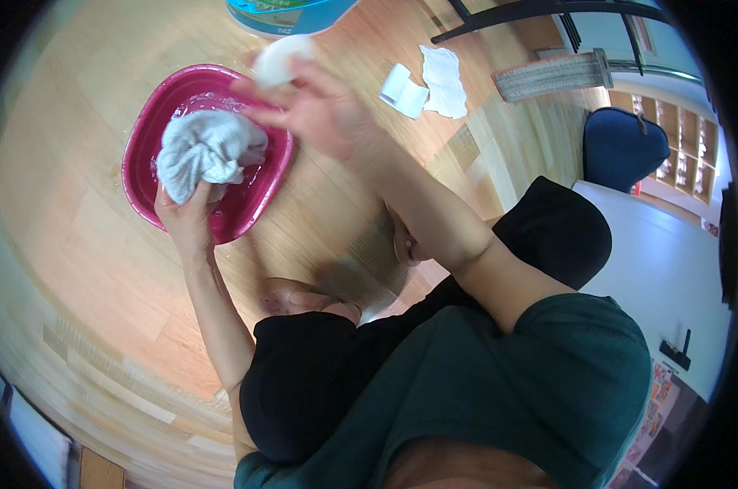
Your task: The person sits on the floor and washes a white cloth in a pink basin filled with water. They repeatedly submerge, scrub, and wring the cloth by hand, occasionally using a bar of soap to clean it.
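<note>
while the left hand (186, 216) grips its near edge, the cloth (206, 147) sits bunched in the pink basin (243, 204), pale grey with soft, twisted folds, its longer axis slanting from near left to far right. the blurred right hand (328, 110) holds a smooth, white rounded piece (283, 59) by the basin's far right corner, slanting likewise.
</note>
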Tool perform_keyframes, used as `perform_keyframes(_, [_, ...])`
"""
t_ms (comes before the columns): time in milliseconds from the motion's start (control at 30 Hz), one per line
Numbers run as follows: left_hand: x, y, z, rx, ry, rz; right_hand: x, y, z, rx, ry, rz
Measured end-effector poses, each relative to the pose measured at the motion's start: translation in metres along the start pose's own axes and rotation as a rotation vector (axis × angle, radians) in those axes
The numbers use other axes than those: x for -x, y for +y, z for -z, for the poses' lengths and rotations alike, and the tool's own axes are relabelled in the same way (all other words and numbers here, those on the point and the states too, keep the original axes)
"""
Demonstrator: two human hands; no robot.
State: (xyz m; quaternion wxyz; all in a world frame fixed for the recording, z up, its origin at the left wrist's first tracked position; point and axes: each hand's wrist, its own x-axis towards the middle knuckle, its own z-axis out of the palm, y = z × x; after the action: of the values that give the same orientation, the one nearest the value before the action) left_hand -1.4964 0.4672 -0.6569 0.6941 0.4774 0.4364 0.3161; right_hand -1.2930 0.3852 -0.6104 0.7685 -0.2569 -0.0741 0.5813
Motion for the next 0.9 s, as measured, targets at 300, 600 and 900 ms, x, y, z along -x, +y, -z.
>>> perform_keyframes(300, [0.003,0.001,-0.004,-0.038,0.046,-0.045,0.093,-0.104,0.223,0.583,1.305,0.155])
perform_keyframes(600, [0.002,0.003,-0.004,-0.196,0.073,-0.095,0.064,-0.061,0.178,0.95,0.894,0.133])
perform_keyframes(900, [0.003,0.025,0.002,-0.076,-0.045,-0.127,-0.046,0.042,-0.013,1.058,-0.007,0.089])
